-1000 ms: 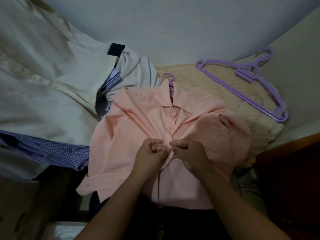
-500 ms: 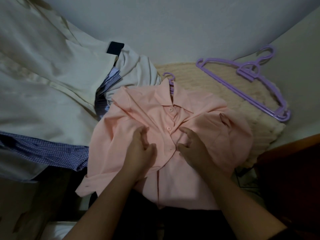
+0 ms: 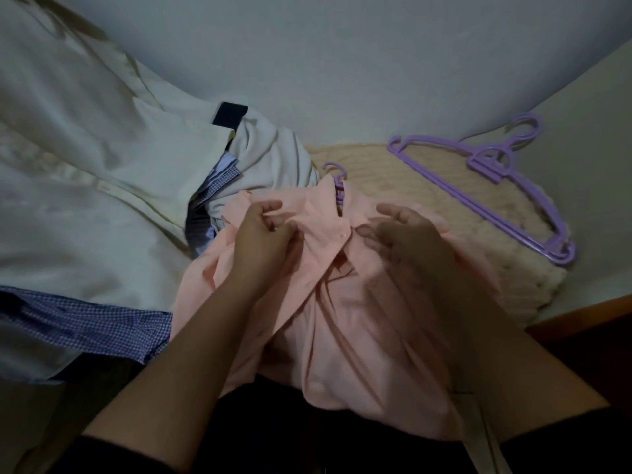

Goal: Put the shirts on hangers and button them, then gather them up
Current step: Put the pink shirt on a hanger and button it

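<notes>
A pink shirt (image 3: 359, 323) lies in front of me on a purple hanger, of which only the hook (image 3: 337, 171) shows above the collar. The top of the placket is buttoned. My left hand (image 3: 263, 234) grips the shirt's left shoulder with curled fingers. My right hand (image 3: 403, 237) holds the right shoulder near the collar, fingers bent round the cloth. The shirt's body bunches up below both hands and its lower front hangs loose.
Two spare purple hangers (image 3: 492, 179) lie on a cream knitted blanket (image 3: 427, 200) at the right. A cream shirt (image 3: 85, 186), a white garment (image 3: 270, 155) and a blue checked shirt (image 3: 89, 323) are piled at the left. A brown wooden edge (image 3: 581, 319) runs at the right.
Both hands left the middle of the placket and moved up to the shoulders. They now hold the shirt there, and it is bunched and drawn toward me.
</notes>
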### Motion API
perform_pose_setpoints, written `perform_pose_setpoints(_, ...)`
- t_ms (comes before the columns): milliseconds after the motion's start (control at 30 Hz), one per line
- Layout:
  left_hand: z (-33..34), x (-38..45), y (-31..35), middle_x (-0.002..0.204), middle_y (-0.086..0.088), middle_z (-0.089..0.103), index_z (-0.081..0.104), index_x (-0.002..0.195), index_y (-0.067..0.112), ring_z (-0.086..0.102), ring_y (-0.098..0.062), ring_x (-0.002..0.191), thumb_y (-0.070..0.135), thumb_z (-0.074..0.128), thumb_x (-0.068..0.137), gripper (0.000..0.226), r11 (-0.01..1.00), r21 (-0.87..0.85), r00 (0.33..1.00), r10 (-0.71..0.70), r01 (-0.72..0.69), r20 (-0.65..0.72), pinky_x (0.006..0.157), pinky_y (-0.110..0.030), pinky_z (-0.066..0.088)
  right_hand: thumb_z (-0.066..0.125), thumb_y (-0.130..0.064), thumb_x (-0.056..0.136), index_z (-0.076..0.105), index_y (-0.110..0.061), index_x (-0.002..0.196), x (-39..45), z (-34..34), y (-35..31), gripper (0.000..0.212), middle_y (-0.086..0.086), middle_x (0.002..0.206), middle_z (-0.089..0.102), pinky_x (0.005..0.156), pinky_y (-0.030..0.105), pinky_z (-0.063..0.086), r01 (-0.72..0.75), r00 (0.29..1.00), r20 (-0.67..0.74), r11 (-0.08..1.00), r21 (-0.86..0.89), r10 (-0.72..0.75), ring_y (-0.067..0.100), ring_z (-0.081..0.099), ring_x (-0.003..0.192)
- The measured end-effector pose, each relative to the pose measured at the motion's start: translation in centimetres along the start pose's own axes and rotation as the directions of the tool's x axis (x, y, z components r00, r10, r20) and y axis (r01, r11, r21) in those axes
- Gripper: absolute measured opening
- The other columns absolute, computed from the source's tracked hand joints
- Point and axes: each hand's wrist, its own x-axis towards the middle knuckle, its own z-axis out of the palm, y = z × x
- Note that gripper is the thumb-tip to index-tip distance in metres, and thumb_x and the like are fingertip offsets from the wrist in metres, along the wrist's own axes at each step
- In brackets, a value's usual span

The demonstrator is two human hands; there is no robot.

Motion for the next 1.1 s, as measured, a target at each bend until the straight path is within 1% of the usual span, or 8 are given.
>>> perform_pose_setpoints(133, 1.3, 4.0, 0.9, 0.089, -0.004, 0.066, 0.048, 0.112, 0.019, 0.067, -0.020, 0.084, 0.006, 0.061, 0.087, 0.031, 0.998, 0.052, 0.998, 0.033, -0.035, 0.047, 0.076, -0.029, 0.054, 0.057, 0.005, 0.087, 0.046, -0.005, 0.124, 3.1, 0.5, -2.5, 0.040, 0.019, 0.115, 0.058, 0.054, 0.012, 0.050, 0.130, 0.991, 0.000, 0.988, -0.086, -0.131, -0.001, 0.062, 0.059)
perform_pose_setpoints(267, 2.8, 4.1, 0.0, 0.109, 0.013, 0.053, 0.040, 0.134, 0.021, 0.056, 0.003, 0.081, 0.006, 0.060, 0.087, 0.053, 0.990, 0.126, 0.992, 0.041, -0.056, 0.118, 0.074, -0.012, 0.050, 0.057, -0.002, 0.087, 0.047, -0.011, 0.130, 5.1, 0.1, -0.6, 0.045, 0.006, 0.130, 0.053, 0.098, 0.033, 0.047, 0.221, 0.973, 0.007, 0.916, -0.335, -0.232, 0.015, 0.057, 0.114)
perform_pose_setpoints(333, 3.2, 2.7, -1.1, 0.120, 0.014, 0.049, 0.033, 0.142, 0.024, 0.057, 0.000, 0.088, 0.003, 0.059, 0.087, 0.065, 0.997, 0.062, 0.987, 0.040, -0.050, 0.155, 0.077, -0.013, 0.051, 0.052, 0.004, 0.086, 0.046, -0.014, 0.132, 4.5, -0.2, 0.8, 0.049, -0.001, 0.129, 0.051, 0.093, 0.022, 0.046, 0.217, 0.973, 0.006, 0.901, -0.375, -0.231, 0.013, 0.053, 0.118)
perform_pose_setpoints(433, 3.2, 0.5, -2.6, 0.126, 0.001, 0.050, 0.032, 0.144, 0.022, 0.057, -0.006, 0.103, 0.000, 0.062, 0.083, 0.071, 0.989, 0.050, 0.980, 0.133, -0.141, 0.147, 0.086, -0.015, 0.049, 0.047, 0.011, 0.085, 0.049, -0.011, 0.129, 2.6, -0.8, 2.9, 0.049, -0.001, 0.122, 0.054, 0.077, 0.006, 0.043, 0.310, 0.934, -0.024, 0.841, -0.444, -0.357, 0.009, 0.057, 0.107)
perform_pose_setpoints(533, 2.9, -1.7, -4.1, 0.134, -0.001, 0.045, 0.037, 0.140, 0.017, 0.054, -0.005, 0.107, 0.000, 0.067, 0.080, 0.070, 0.924, 0.132, 0.929, 0.341, -0.360, 0.146, 0.091, -0.019, 0.048, 0.053, 0.006, 0.084, 0.059, -0.021, 0.109, 0.7, -1.5, 4.9, 0.038, 0.001, 0.101, 0.062, 0.072, 0.006, 0.041, 0.398, 0.865, -0.034, 0.725, -0.563, -0.501, 0.000, 0.056, 0.083)
perform_pose_setpoints(667, 3.1, -3.8, -5.2, 0.134, 0.007, 0.048, 0.044, 0.138, 0.023, 0.052, -0.007, 0.106, 0.024, 0.071, 0.081, 0.064, 0.813, 0.330, 0.876, 0.425, -0.480, 0.227, 0.089, -0.024, 0.046, 0.061, 0.000, 0.083, 0.063, -0.015, 0.111, -0.2, -1.6, 6.7, 0.032, 0.000, 0.101, 0.062, 0.068, 0.001, 0.037, 0.299, 0.910, -0.021, 0.692, -0.657, -0.414, 0.000, 0.052, 0.078)
perform_pose_setpoints(867, 3.9, -3.6, -5.0, 0.118, 0.008, 0.058, 0.035, 0.144, 0.028, 0.056, -0.013, 0.105, 0.020, 0.069, 0.079, 0.074, 0.850, 0.454, 0.957, 0.180, -0.268, 0.229, 0.087, -0.029, 0.047, 0.061, 0.000, 0.081, 0.063, -0.009, 0.114, 0.6, -0.7, 7.3, 0.034, 0.008, 0.103, 0.064, 0.067, 0.013, 0.038, 0.200, 0.936, -0.051, 0.648, -0.735, -0.347, 0.013, 0.052, 0.083)
perform_pose_setpoints(1100, 4.2, -4.7, -4.3, 0.084, 0.022, 0.058, 0.045, 0.133, 0.028, 0.060, -0.001, 0.081, 0.020, 0.065, 0.088, 0.050, 0.948, 0.296, 0.991, 0.092, -0.118, 0.099, 0.074, -0.015, 0.045, 0.051, -0.002, 0.085, 0.066, -0.007, 0.110, 0.2, 0.1, 7.2, 0.030, 0.012, 0.104, 0.069, 0.073, 0.017, 0.035, 0.187, 0.922, -0.070, 0.596, -0.781, -0.381, 0.026, 0.062, 0.094)
